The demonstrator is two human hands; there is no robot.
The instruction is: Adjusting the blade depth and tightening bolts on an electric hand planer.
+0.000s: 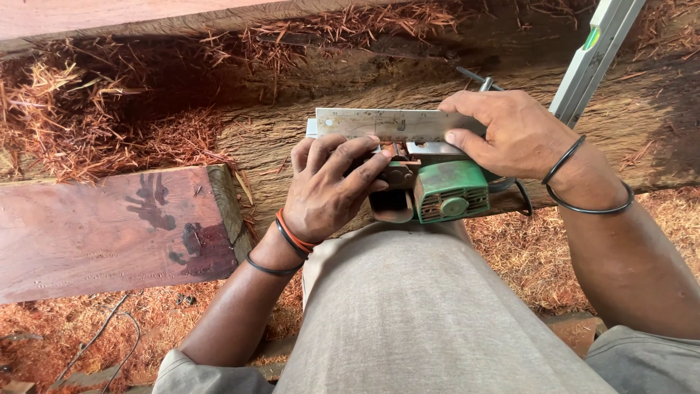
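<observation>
Green planer on knee, left hand gripping it, right hand pinching steel ruler across it.

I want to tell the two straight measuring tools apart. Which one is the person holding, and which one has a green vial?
The hands hold the flat metal ruler, laid across the green power planer. The green vial belongs to the spirit level, leaning untouched at upper right.

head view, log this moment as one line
left hand: on green power planer | right hand: pressing metal ruler on planer | level: leaning behind | wood shavings: around
</observation>
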